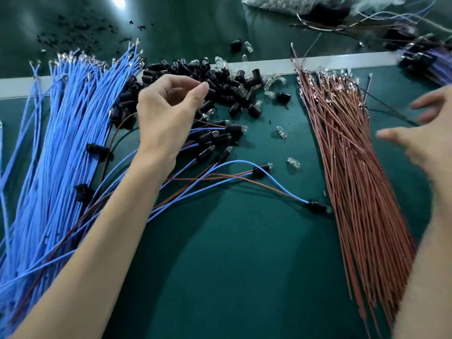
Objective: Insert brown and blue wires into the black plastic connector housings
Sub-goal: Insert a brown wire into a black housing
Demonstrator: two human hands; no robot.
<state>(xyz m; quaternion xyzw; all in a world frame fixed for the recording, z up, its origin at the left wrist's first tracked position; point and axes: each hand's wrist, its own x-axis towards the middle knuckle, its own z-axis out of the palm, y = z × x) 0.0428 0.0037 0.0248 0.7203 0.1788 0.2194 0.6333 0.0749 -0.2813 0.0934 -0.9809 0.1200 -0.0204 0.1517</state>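
got the left hand (168,113) curled over the black housings (220,81) at 12 o'clock, thumb near fingertips, can't tell if pinching anything. right hand (428,135) blurry, spread loose, empty, by the brown wires (354,167) at 3 o'clock. blue wires (61,143) at 9 o'clock on the tabletop (244,265).

Left forearm (110,221): bare, runs diagonally from the near left corner toward the far centre. The wrist is bent slightly, with the back of the hand facing the camera.

Left hand (168,111): fingers curled inward, thumb tip (203,89) brought against the forefinger in a pinch pose. Nothing can be made out between the tips.

Right forearm (430,253): bare, rises along the right edge from near to far.

Right hand (420,138): blurred. Fingers (425,104) are straight and spread, pointing left. The thumb is extended left, apart from the fingers.
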